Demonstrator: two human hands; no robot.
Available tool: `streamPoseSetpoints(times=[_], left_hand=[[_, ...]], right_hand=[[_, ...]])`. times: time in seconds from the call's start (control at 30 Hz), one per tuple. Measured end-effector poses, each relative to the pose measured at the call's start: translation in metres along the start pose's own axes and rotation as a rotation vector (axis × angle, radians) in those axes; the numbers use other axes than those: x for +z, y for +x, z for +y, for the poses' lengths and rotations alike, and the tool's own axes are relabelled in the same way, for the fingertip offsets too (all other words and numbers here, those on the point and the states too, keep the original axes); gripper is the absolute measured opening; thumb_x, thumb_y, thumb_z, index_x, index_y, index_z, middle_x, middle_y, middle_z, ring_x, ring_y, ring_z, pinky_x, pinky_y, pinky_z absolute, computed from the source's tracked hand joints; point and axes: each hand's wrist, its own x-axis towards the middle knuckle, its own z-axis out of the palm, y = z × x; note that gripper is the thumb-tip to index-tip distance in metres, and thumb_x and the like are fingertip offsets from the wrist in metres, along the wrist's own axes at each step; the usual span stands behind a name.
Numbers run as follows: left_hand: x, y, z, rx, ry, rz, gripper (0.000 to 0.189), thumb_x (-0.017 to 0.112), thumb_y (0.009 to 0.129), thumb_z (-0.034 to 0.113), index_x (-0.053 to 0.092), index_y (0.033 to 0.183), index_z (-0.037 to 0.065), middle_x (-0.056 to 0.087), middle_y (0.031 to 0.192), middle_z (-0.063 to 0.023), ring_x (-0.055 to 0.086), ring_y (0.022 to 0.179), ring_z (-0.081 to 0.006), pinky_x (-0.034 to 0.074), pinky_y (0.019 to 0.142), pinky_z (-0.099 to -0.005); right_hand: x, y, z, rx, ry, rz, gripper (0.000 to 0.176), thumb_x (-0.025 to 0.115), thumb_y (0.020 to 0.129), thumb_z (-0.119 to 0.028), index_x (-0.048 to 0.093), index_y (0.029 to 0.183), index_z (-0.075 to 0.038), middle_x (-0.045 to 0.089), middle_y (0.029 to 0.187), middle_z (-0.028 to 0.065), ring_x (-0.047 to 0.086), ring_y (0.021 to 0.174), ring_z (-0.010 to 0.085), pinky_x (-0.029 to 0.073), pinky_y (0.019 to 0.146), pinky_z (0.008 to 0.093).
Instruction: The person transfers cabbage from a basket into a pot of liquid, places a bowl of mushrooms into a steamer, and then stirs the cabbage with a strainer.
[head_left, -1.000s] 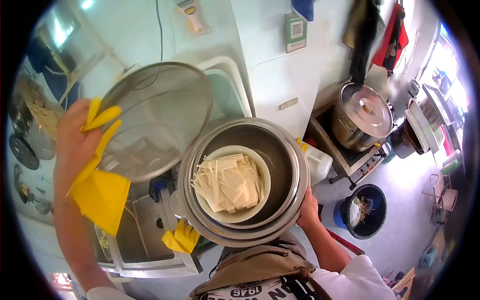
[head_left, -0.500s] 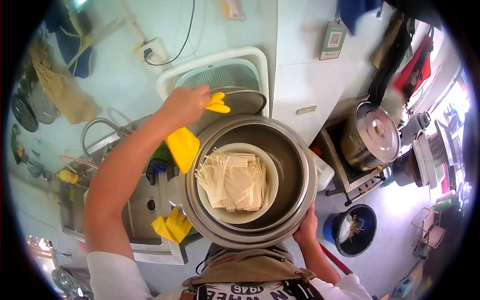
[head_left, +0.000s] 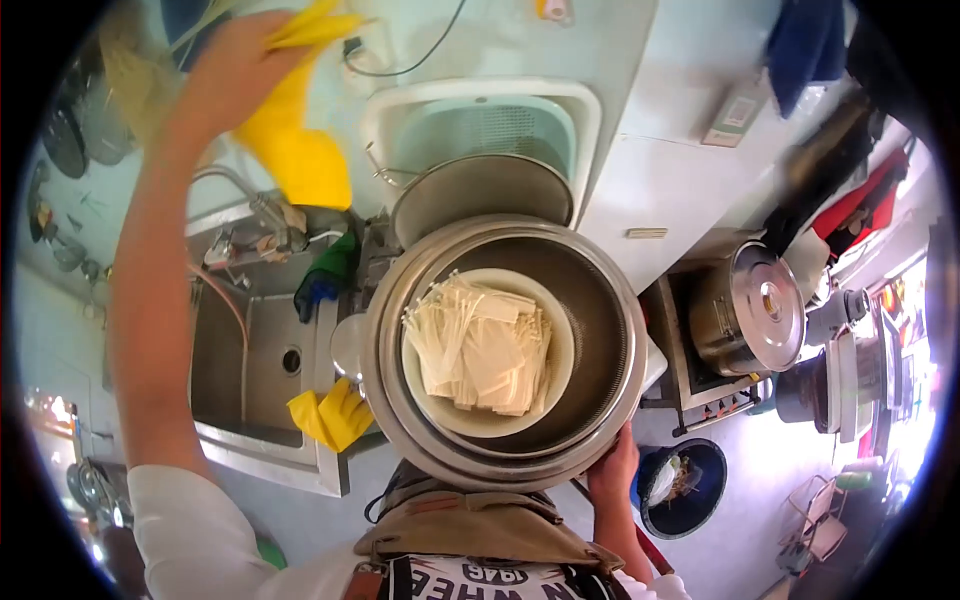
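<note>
At the round, silvery steel basin (head_left: 402, 422), right hand (head_left: 614, 468) grips one edge, risking tilt; left hand (head_left: 228, 72) clenches yellow rubber glove (head_left: 298, 150).

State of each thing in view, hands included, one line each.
Left hand: closed on yellow glove
Right hand: at basin rim, fingers partly hidden
White bowl: uncovered, heaped with food
Stockpot: lid on
Floor bucket: uncovered, scraps inside
Sink: no standing water visible
Second glove: crumpled, unworn
</note>
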Motion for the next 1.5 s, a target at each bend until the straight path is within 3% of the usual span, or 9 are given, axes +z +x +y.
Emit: streamPoseSetpoints(times=[0.2,0.37,0.43,0.53,0.73,1.0,1.1,1.33,1.5], left_hand=[[-0.02,-0.189,-0.069,-0.727,0.003,-0.439,0.059,0.069,0.079,0.035,0.054,0.121,-0.004,0.059,0.114,-0.0235,0.057,0.107,-0.0323,0.043,0.094,-0.037],[0.05,-0.353,-0.064,-0.862,-0.14,-0.939,0.075,0.068,0.074,0.051,0.052,0.127,0.001,0.054,0.125,-0.0234,0.052,0.117,-0.0334,0.04,0.099,-0.0395],[0.087,-0.408,-0.045,-0.88,-0.21,-1.028,0.079,0.071,0.068,0.054,0.054,0.125,0.003,0.056,0.123,-0.0217,0.054,0.114,-0.0328,0.042,0.097,-0.0398],[0.098,-0.416,0.012,-0.913,-0.211,-1.056,0.081,0.076,0.063,0.052,0.053,0.125,0.006,0.058,0.12,-0.0198,0.057,0.108,-0.0332,0.045,0.094,-0.0414],[0.148,-0.497,0.034,-0.948,-0.157,-0.805,0.082,0.081,0.06,0.037,0.045,0.129,0.012,0.064,0.103,-0.0167,0.061,0.1,-0.0339,0.05,0.083,-0.0428],[0.143,-0.503,0.015,-1.121,-0.151,-0.748,0.051,0.069,0.068,0.025,0.056,0.114,0.006,0.064,0.096,-0.0205,0.061,0.097,-0.0356,0.048,0.083,-0.0442],[0.092,-0.457,-0.017,-1.129,-0.146,-0.717,0.047,0.066,0.067,0.026,0.059,0.108,0.003,0.063,0.097,-0.022,0.06,0.097,-0.0377,0.047,0.084,-0.0446],[-0.034,-0.256,-0.035,-0.88,-0.807,-0.216,0.042,0.066,0.069,0.008,0.058,0.109,-0.001,0.065,0.097,-0.0077,0.062,0.087,-0.0155,0.049,0.076,-0.0304],[-0.056,-0.076,0.014,-0.537,-1.018,0.194,0.039,0.066,0.072,0.005,0.059,0.109,-0.003,0.066,0.097,-0.0124,0.065,0.084,-0.0208,0.051,0.074,-0.0319]], right_hand=[[-0.002,0.048,-0.061,-0.827,-0.544,0.313,0.019,0.05,0.095,-0.022,0.056,0.099,-0.004,0.054,0.083,0.0026,0.05,0.072,0.0109,0.042,0.059,0.0254],[0.185,0.04,-0.1,-1.267,-1.185,-0.451,0.021,0.064,0.084,-0.008,0.058,0.103,-0.001,0.059,0.086,0.0093,0.056,0.075,0.0174,0.047,0.067,0.0286],[0.276,0.048,-0.091,-1.614,-1.18,-0.539,0.035,0.068,0.079,-0.01,0.058,0.111,-0.002,0.059,0.098,0.0172,0.058,0.089,0.0324,0.048,0.079,0.0385],[0.362,0.094,-0.062,-1.96,-1.419,-0.52,0.04,0.065,0.082,-0.028,0.055,0.113,-0.004,0.057,0.112,0.0135,0.052,0.107,0.0339,0.04,0.092,0.0464],[0.401,0.163,-0.061,-1.301,-2.002,-0.288,0.045,0.042,0.095,-0.047,0.055,0.105,-0.005,0.06,0.104,0.0216,0.059,0.097,0.0382,0.047,0.082,0.0465],[0.383,0.162,-0.078,-1.577,-1.79,-0.366,0.052,0.05,0.092,-0.044,0.051,0.116,0.002,0.058,0.109,0.0242,0.056,0.099,0.0435,0.044,0.087,0.0503],[0.364,0.127,-0.092,-1.655,-1.508,-0.492,0.047,0.059,0.089,-0.034,0.054,0.118,0.003,0.061,0.107,0.022,0.059,0.098,0.0355,0.046,0.087,0.0415],[0.324,-0.009,-0.089,-0.661,-1.058,-0.977,0.02,0.063,0.088,-0.011,0.062,0.106,0.0,0.066,0.093,0.005,0.061,0.084,0.0109,0.049,0.078,0.0255],[0.316,-0.068,-0.114,-0.905,-0.968,-1.117,0.02,0.064,0.088,-0.009,0.061,0.104,0.002,0.066,0.088,0.0062,0.061,0.081,0.011,0.051,0.074,0.0256]])
